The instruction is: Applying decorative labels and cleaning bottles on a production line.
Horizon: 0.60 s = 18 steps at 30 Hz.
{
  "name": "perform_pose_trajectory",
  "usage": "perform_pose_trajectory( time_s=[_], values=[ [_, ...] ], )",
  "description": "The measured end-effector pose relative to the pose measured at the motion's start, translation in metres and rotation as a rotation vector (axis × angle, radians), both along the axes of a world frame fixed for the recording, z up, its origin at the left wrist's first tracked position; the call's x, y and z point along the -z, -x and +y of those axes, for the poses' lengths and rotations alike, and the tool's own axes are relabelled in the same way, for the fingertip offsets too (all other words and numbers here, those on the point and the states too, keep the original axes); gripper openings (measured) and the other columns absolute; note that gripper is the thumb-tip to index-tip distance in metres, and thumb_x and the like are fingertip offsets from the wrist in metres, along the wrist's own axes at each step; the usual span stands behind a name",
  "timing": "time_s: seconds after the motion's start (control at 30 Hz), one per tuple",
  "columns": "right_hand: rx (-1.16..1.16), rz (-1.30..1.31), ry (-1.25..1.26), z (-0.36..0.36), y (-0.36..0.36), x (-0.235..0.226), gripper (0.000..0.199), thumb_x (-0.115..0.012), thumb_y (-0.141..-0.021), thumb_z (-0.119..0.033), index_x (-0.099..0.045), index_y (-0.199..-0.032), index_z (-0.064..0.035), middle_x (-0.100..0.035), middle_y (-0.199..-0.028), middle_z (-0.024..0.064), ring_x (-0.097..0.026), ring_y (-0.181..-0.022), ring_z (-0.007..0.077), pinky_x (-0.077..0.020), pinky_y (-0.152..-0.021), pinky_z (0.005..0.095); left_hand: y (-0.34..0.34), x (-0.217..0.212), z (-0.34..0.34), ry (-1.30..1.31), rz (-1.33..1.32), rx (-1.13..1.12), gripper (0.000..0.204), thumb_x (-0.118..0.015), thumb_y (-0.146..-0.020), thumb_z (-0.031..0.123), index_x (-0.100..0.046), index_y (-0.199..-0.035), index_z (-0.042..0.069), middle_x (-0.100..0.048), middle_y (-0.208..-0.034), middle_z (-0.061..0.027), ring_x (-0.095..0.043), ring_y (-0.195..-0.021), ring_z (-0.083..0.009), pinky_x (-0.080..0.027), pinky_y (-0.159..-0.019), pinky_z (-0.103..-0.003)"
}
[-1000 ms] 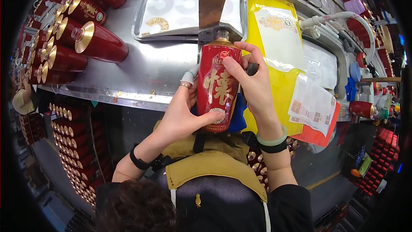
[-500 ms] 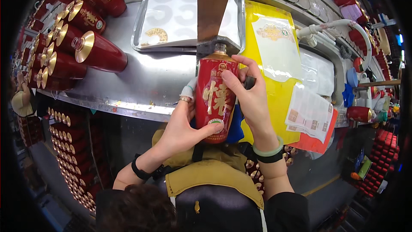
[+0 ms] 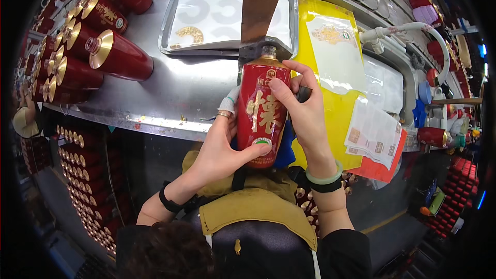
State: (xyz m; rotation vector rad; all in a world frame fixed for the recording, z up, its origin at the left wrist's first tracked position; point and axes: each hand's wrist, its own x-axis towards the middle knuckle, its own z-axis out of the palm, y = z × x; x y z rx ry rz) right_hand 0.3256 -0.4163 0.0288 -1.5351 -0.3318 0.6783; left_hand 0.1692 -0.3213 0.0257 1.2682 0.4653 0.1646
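Observation:
A glossy red bottle (image 3: pixel 266 111) with gold lettering, a gold shoulder and a bare glass neck stands between my hands, its neck pointing away from me. My left hand (image 3: pixel 219 147) is closed round its lower left side, the thumb lying across a small green-and-white round label (image 3: pixel 262 141) near the base. A white wrap covers one left fingertip. From the right, my right hand (image 3: pixel 306 116) grips the upper part, thumb on the front and index finger by the shoulder. A dark rounded object (image 3: pixel 304 94) shows beside the right fingers; its kind is unclear.
Several similar red bottles (image 3: pixel 122 58) crowd the metal bench (image 3: pixel 170 85) at left. Beyond my hands are a brown post (image 3: pixel 262 5) and a metal tray (image 3: pixel 166 33) with label sheets. A yellow sheet (image 3: pixel 336 129), more labels (image 3: pixel 373 132) and a white pipe (image 3: pixel 408 27) lie rightward.
The bottle and both hands have shifted very slightly within the view, with the surroundings shifting a little too. The grip on the bottle looks the same.

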Motion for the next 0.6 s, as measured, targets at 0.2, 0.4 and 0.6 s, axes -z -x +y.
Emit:
perform_pose_trajectory(
  time_s=[0.2, 0.4, 0.6],
  values=[
    [-0.053, 0.013, -0.033, -0.005, -0.008, 0.001, 0.047, -0.080, -0.087, -0.023, -0.061, -0.125, -0.0029, -0.045, -0.074, -0.0079, -0.043, -0.067, 0.0014, -0.0356, -0.061, 0.0177, 0.002, 0.005, 0.009, 0.146, -0.111, 0.005, 0.103, -0.083, -0.079, 0.005, -0.013, -0.154, -0.006, -0.033, -0.153, -0.0184, -0.041, -0.139, -0.0248, -0.034, -0.117, -0.041],
    [-0.135, -0.060, -0.036, -0.012, -0.010, 0.006, 0.043, -0.072, -0.094, -0.021, -0.060, -0.132, -0.0042, -0.060, -0.079, -0.0043, -0.047, -0.068, 0.0016, -0.0353, -0.062, 0.0186, 0.014, 0.006, 0.016, 0.192, -0.078, -0.015, 0.076, -0.069, -0.094, 0.008, -0.022, -0.153, -0.004, -0.039, -0.151, -0.0195, -0.042, -0.138, -0.0247, -0.036, -0.114, -0.039],
    [-0.121, -0.048, -0.044, -0.011, -0.006, 0.007, 0.063, -0.085, -0.082, -0.028, -0.057, -0.131, 0.0004, -0.055, -0.082, -0.0015, -0.053, -0.073, 0.0060, -0.0432, -0.063, 0.0204, 0.015, 0.013, 0.004, 0.023, -0.029, 0.003, 0.099, -0.086, -0.079, 0.011, -0.021, -0.151, -0.006, -0.039, -0.150, -0.0224, -0.039, -0.141, -0.0276, -0.033, -0.119, -0.043]
  ],
)
